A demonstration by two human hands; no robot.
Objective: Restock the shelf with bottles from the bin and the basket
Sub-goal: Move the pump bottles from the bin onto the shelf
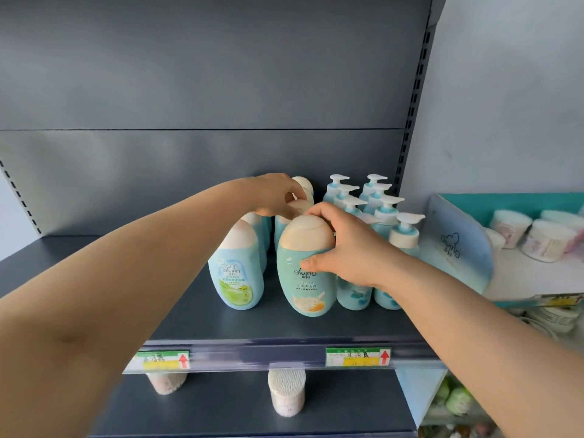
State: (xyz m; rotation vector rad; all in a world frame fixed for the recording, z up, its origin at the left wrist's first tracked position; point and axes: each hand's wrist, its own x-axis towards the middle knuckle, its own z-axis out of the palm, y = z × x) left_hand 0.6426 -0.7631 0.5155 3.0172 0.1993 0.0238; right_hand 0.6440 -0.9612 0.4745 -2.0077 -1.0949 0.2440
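A: Front bottle (306, 273) stands on shelf (196, 317), right hand (350, 248) wrapped around its shoulder.
B: Left hand (275, 194)?
A: Fingers curled on a rear cap (298, 205). Steady that row, slide front bottle in line, label out, clear of pump bottles (404, 235).

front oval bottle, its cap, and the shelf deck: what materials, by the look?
Front oval bottle: probably plastic, matte teal, soft even sheen, printed label.
Its cap: likely plastic too, matte beige, smooth moulded dome with a seam line.
Shelf deck: looks like painted sheet metal, satin grey-blue, thin flat panel with a faint reflection; the slotted uprights point the same way.
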